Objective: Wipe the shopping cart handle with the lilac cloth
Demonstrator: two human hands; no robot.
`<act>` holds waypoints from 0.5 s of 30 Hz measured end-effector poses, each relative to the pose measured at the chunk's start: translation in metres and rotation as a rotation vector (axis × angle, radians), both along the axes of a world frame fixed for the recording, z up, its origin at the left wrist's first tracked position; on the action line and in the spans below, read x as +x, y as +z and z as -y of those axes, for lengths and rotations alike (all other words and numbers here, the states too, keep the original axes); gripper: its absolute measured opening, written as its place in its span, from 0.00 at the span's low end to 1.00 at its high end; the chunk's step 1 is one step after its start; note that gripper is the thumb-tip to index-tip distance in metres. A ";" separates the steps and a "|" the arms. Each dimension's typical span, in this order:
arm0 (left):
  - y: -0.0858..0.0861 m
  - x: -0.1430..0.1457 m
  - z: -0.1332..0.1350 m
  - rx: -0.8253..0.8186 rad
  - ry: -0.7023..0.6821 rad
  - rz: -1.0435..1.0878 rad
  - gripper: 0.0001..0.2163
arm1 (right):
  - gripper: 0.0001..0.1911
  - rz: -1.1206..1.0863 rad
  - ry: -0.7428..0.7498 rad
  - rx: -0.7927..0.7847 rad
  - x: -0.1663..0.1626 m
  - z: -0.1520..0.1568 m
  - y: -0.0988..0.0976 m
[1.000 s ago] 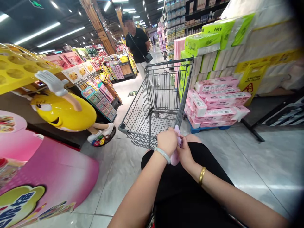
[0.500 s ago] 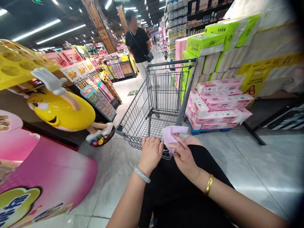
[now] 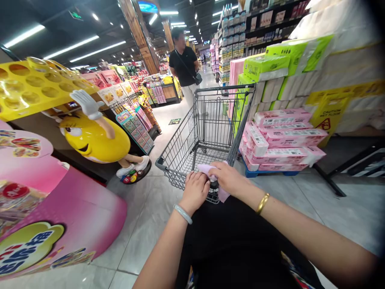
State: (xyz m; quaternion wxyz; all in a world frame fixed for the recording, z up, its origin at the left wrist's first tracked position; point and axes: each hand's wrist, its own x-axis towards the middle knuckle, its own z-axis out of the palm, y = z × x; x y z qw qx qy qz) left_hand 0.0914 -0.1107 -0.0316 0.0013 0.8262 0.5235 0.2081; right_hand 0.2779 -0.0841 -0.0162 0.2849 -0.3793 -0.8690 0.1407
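Note:
A grey wire shopping cart point(image 3: 180, 138) stands right in front of me, its basket bare inside. My left hand point(image 3: 196, 188) is wrapped over the cart's handle, fingers closed, with a pale bangle at the wrist. Beside it, my right hand point(image 3: 230, 178) grips a lilac cloth point(image 3: 223, 194) and presses it over the handle's right part. One end of the cloth pokes out toward my left hand, another hangs down below the handle. The handle under both hands is mostly hidden.
On the left stand a pink display bin point(image 3: 87, 212) and a yellow candy mascot figure point(image 3: 96, 138). Pink tissue packs point(image 3: 285, 138) are stacked on a blue pallet at right, by a yellow wet-floor sign point(image 3: 327, 114). Beyond the cart a person in black point(image 3: 184, 66) stands in the aisle.
My right hand has brought the cloth from above the handle down onto it and closed around it. The left hand keeps its hold. The view has shifted slightly.

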 end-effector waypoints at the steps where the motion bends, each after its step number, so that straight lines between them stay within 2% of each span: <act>1: -0.001 -0.002 0.000 -0.013 -0.007 0.026 0.08 | 0.17 0.042 -0.013 -0.023 -0.001 -0.001 0.005; 6: -0.003 -0.015 0.000 -0.011 -0.008 0.098 0.05 | 0.16 0.151 0.055 -0.051 -0.013 0.003 0.021; 11: 0.007 -0.031 0.004 -0.030 -0.084 0.141 0.05 | 0.12 0.431 -0.040 -0.074 -0.028 0.006 0.033; 15: 0.009 -0.045 0.003 -0.033 -0.079 0.173 0.09 | 0.12 0.478 0.023 -0.085 -0.034 0.008 0.044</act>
